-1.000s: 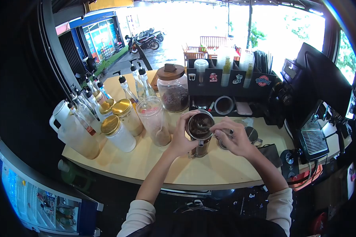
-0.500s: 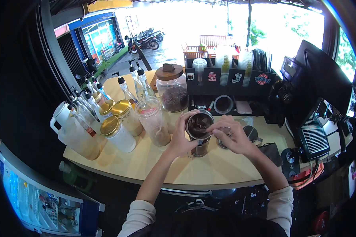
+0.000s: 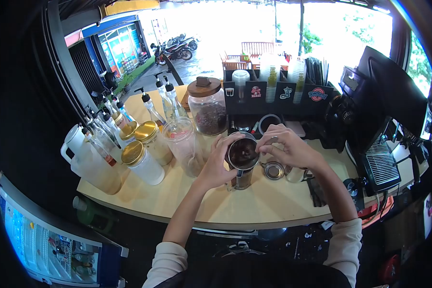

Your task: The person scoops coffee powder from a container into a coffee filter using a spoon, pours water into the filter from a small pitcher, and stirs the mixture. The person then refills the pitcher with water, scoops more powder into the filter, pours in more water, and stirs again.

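Observation:
A round metal-rimmed vessel with dark contents (image 3: 244, 154) is at the middle of the counter, above a glass (image 3: 242, 179); whether it rests on the glass is hidden. My left hand (image 3: 221, 163) grips its left side, thumb at the near rim and fingers at the far rim. At the right rim, my right hand (image 3: 285, 146) is closed in a pinch, with a ring on one finger. What sits between those fingertips is too small to make out. A round metal lid (image 3: 273, 170) lies below that hand, beside a small clear cup (image 3: 295, 174).
On the left stand gold-lidded jars (image 3: 133, 152), a tall clear container (image 3: 183, 144), a white-lidded jug (image 3: 89, 161) and several pump bottles (image 3: 153, 110). Behind are a wooden-lidded jar (image 3: 207, 108) and a black cup rack (image 3: 281, 98). A black machine (image 3: 381, 163) stands right.
My right hand has lifted slightly up and away from inside the vessel to its right rim, uncovering the metal lid. The vessel has shifted a little to the right in my left hand.

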### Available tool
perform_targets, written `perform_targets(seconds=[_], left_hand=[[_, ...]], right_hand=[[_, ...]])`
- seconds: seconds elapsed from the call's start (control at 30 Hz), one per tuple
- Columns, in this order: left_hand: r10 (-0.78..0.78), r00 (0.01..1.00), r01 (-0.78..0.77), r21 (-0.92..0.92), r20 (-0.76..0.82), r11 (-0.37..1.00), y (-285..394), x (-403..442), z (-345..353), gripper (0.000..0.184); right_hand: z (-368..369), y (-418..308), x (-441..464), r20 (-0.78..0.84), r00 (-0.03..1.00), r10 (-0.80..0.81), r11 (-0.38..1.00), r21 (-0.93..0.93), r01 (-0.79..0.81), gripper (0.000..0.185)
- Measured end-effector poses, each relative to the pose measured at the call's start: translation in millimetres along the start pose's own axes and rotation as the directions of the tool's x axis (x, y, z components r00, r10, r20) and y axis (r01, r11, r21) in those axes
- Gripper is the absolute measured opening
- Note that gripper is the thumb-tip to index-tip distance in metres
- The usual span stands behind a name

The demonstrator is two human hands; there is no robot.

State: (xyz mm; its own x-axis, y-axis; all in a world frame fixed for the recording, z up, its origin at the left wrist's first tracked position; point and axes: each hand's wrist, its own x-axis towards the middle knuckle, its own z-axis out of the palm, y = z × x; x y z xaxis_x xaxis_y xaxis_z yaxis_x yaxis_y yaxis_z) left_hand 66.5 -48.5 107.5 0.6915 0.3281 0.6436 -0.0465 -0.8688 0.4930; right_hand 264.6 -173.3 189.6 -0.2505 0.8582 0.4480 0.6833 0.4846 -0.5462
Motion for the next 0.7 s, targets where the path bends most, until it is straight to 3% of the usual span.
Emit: perform_targets(seconds=[0.07, 0.17, 0.37, 0.5, 0.6, 0.67, 0.7], left_hand=[[-0.008, 1.0, 0.009, -0.031, 0.012, 0.999, -1.2, 0.4, 1.3, 0.076], [-0.015, 0.999, 0.015, -0.012, 0.029, 1.0, -1.2, 0.9, 2.9, 0.075], [0.032, 0.999, -0.032, -0.001, 0.003, 0.999, -1.9, 1.2, 6.1, 0.075], [0.016, 1.0, -0.016, 0.012, 0.012, 1.0, -2.3, -0.2, 3.8, 0.081], [0.027, 1.0, -0.027, -0.002, -0.004, 1.0, -6.6, -0.9, 9.2, 0.08], [-0.06, 0.997, 0.052, -0.165, -0.048, 0.985, -8.6, -2.3, 12.4, 0.079], [-0.059, 0.997, 0.051, -0.162, -0.049, 0.985, -10.5, -3.8, 13.2, 0.079]], right_hand=[[1.8, 1.9, 2.8, 0.08, 0.995, -0.061, 0.993, -0.101, 0.069, 0.014], [2.3, 4.2, 10.6, 0.045, 0.986, -0.158, 0.969, -0.188, 0.163, 0.017], [-0.1, 6.0, 21.7, 0.186, 0.972, -0.145, 0.96, -0.213, 0.184, 0.018], [-3.9, 11.5, 25.6, 0.115, 0.984, -0.133, 0.965, -0.21, 0.155, 0.016], [6.5, 10.7, 22.1, 0.109, 0.972, -0.209, 0.97, -0.1, 0.22, 0.016], [4.7, 8.0, 20.7, 0.111, 0.993, -0.049, 0.999, 0.0, 0.049, 0.016], [5.6, 9.6, 19.0, 0.11, 0.993, -0.051, 0.999, 0.0, 0.052, 0.016]])
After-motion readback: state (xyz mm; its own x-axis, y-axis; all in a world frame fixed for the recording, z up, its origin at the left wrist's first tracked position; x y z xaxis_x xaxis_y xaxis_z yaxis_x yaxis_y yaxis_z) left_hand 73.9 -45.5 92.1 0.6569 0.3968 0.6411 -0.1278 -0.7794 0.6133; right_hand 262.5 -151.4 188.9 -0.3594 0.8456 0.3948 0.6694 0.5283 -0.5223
